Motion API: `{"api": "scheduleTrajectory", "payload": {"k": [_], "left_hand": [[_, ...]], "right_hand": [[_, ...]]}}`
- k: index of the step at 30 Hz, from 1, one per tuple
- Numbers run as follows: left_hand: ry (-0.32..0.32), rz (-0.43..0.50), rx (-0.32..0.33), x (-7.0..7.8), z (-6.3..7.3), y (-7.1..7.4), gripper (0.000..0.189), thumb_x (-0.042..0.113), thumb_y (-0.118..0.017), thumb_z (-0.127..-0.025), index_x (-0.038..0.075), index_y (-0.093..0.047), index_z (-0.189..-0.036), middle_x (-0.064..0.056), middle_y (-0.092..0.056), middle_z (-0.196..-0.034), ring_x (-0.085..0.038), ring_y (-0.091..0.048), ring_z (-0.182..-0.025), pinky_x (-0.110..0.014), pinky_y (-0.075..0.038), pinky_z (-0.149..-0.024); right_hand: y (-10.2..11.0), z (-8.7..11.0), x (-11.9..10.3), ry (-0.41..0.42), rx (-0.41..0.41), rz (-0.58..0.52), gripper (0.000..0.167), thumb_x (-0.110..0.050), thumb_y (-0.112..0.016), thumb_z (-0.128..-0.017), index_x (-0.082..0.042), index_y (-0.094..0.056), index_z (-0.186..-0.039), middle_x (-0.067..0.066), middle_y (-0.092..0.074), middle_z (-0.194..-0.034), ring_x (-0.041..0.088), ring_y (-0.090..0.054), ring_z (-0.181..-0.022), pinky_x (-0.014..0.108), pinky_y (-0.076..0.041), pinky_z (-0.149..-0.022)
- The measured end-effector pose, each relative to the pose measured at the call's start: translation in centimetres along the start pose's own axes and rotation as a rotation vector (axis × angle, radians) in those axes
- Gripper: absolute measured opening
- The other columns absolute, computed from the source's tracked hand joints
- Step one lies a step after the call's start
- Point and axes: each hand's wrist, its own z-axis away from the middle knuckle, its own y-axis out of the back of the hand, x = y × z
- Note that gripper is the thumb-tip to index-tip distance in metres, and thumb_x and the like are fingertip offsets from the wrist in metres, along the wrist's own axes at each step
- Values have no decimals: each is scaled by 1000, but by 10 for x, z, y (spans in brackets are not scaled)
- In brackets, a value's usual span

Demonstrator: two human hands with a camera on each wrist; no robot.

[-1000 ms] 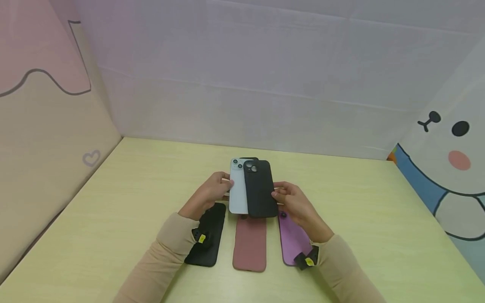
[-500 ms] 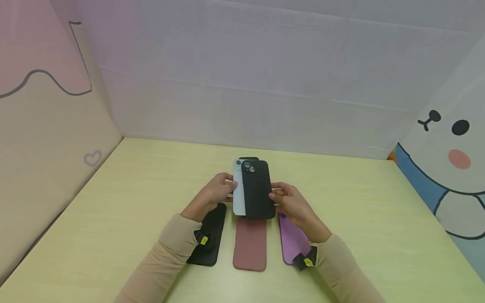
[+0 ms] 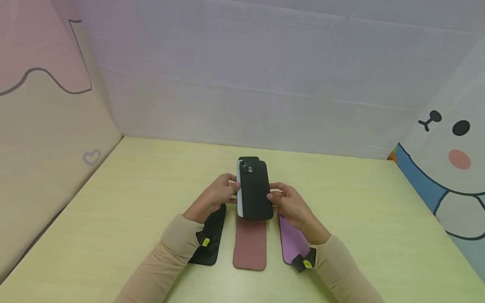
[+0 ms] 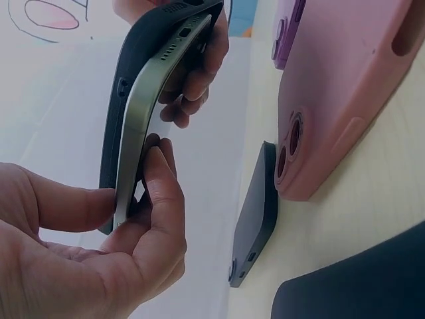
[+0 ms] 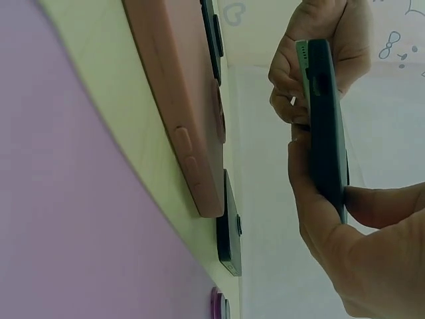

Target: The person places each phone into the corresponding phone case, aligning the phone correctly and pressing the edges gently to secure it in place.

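Note:
My left hand pinches a pale blue phone by its left long edge, thumb on the camera side and fingers beneath. From the right, my right hand grips a black phone case with a camera cutout at its top. The case lies over the phone's back, and only a narrow pale strip shows at the left. In the left wrist view, the phone's silver side runs along the case's wall, with the left edge sticking out. Both are held above the table.
Under the hands on the pale wood table lie a black phone at left, a dusty pink one in the middle and a purple one at right. Another black one shows behind the held pair. A cloth wall closes the back.
My left hand and the pale phone have moved right, and the case has shifted slightly left. The case now covers most of the phone's back, including its cameras.

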Motion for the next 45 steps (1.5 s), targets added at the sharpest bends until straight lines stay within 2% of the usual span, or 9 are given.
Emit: {"api": "scheduleTrajectory", "payload": {"k": [12,19,26,33,39,45], "left_hand": [[0,9,-22,1,2,0,34,9,-35,-98,-4,-34,-130,-19,-56,-114,-24,-58,-100,-39,-51,-86],[-16,19,-35,3,3,-2,34,10,-34,-99,-4,-36,-130,-19,-57,-112,-23,-60,-98,-38,-51,-84],[-23,28,-34,4,3,-3,35,12,-32,-100,-4,-34,-131,-18,-55,-111,-23,-59,-96,-37,-52,-83],[-23,37,-17,4,4,-5,36,22,-39,-99,-1,-38,-127,-18,-56,-112,-27,-59,-103,-37,-52,-83],[-36,13,-23,6,6,-6,39,18,-51,-94,-2,-37,-125,-20,-62,-111,-26,-62,-101,-37,-52,-83],[-58,1,-25,7,9,-7,38,13,-50,-94,-3,-36,-126,-22,-62,-112,-28,-63,-100,-37,-52,-84]], "right_hand": [[0,1,0,0,34,25,40,2,-45,-93,6,-35,-131,9,-64,-100,10,-64,-81,25,-53,-72],[-1,3,-1,-1,77,50,41,1,-48,-92,5,-37,-131,14,-62,-107,9,-63,-81,25,-52,-72],[-2,4,-3,-10,141,66,41,1,-52,-90,5,-40,-130,8,-64,-98,9,-63,-77,25,-52,-70],[-3,4,-4,-3,177,62,37,-1,-54,-89,10,-46,-124,15,-65,-107,7,-63,-78,23,-53,-69],[-3,4,-5,6,184,42,36,0,-57,-88,11,-48,-121,8,-69,-98,7,-63,-74,21,-52,-65],[-3,5,-5,10,188,32,35,0,-58,-87,11,-48,-119,4,-69,-90,7,-64,-72,21,-53,-65]]}}
